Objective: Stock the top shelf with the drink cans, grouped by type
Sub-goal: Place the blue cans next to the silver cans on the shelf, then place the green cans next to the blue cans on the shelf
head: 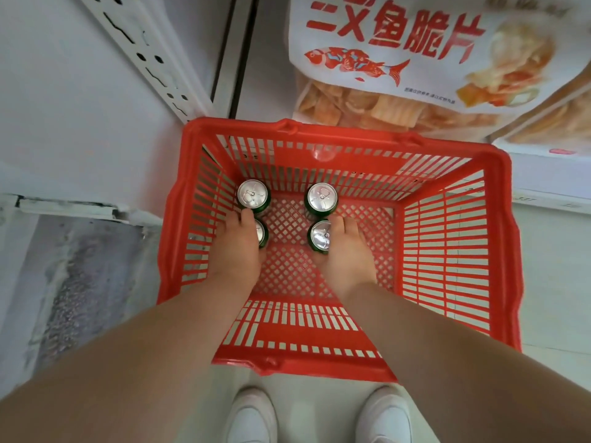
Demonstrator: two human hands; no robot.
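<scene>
Inside the red basket, toward its far wall, four cans stood upright, lids up. Your left hand curled round the near-left can, one fingertip touching the far-left can. Your right hand wrapped the near-right can from its outer side, with the far-right can just beyond, so a straight upward lift looked right.

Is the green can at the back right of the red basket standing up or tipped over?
Upright: the green metal drink can shows its round silver top and pull tab facing the overhead camera.
</scene>
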